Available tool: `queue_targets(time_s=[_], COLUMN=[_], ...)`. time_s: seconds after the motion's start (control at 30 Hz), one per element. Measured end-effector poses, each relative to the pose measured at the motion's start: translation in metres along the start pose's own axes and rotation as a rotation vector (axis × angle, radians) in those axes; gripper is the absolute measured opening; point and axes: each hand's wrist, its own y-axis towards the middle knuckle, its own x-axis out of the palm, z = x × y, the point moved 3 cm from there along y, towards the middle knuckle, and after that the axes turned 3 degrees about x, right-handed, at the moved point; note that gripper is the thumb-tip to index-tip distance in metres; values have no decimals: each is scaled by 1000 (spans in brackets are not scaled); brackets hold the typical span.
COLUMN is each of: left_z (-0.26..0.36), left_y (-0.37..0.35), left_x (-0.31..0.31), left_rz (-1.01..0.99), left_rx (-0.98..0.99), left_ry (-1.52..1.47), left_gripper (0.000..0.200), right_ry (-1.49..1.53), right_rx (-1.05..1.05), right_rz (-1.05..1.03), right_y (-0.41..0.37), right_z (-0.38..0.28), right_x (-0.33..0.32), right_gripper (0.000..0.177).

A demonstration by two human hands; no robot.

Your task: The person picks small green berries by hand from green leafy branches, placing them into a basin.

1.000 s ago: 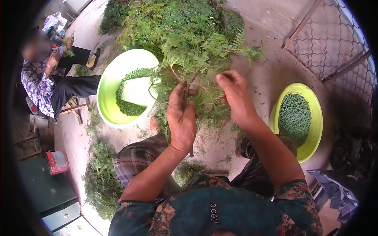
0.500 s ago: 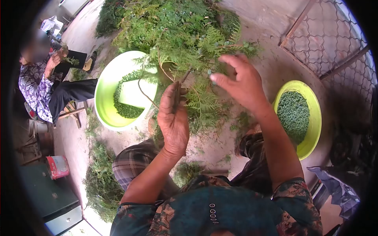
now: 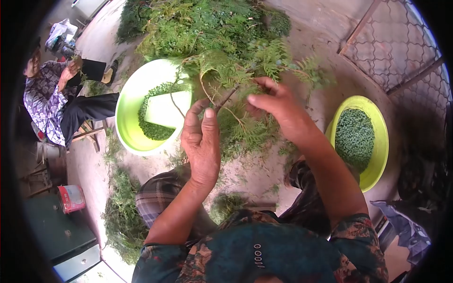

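My left hand (image 3: 202, 141) is closed around the woody stem of a green conifer branch (image 3: 227, 98), its thumb pressing along the stem. Feathery sprigs spread from the branch in front of both hands. Close by on the right, my right hand (image 3: 283, 106) has its fingers bent at the sprigs, with a gap between thumb and forefinger; nothing shows in it. A light-green basin (image 3: 126, 129), holding small green berries (image 3: 150, 131) and a pale scoop-like piece (image 3: 163, 111), stands left of my left hand. Right of my right arm is a yellow-green basin (image 3: 381, 155) with many berries (image 3: 355, 141).
A large heap of cut branches (image 3: 203, 28) lies ahead. More greenery (image 3: 123, 217) is strewn on the floor at left. Another person (image 3: 52, 89) sits at left, holding a sprig. A wire-mesh panel (image 3: 396, 47) leans at upper right. A red-and-white bucket (image 3: 71, 198) stands lower left.
My left thumb has come onto the stem, and the branch has turned slightly. My right hand has moved left and lower, closer to the branch, with its fingers more bent.
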Motion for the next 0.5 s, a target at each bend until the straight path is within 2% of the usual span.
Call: queue_targets(time_s=[0.03, 0.07, 0.13, 0.17, 0.3, 0.37, 0.4, 0.47, 0.5], left_z=[-4, -8, -9, -10, -6, 14, 18, 38, 38], left_y=[1, 2, -1, -2, -5, -2, 1, 0, 1], left_x=[-1, -3, -2, -2, 1, 4, 6, 13, 15], left_rz=[6, 14, -22, -38, -81, -170, -174, -32, -82], left_rx=[48, 95, 177, 209, 206, 203, 199, 901, 918], left_ry=[39, 78, 157, 186, 250, 670, 669, 996, 925], left_gripper=[29, 29, 26, 24, 19, 17, 17, 21, 23], right_ry=[255, 254, 643, 628, 578, 582, 583, 347, 350], right_rx=[-29, -34, 144, 149, 172, 177, 181, 142, 149], right_rz=[-42, -42, -45, -36, 67, 146, 150, 190, 188], right_y=[-1, -2, -4, -4, -4, -4, -4, -4, -3], right_z=[-3, -8, -11, -10, 1, 4, 7, 14, 20], right_x=[0, -1, -2, -6, -9, -9, -7, -5, -2], right_gripper=[44, 44, 35, 26, 24, 24, 24, 22, 22])
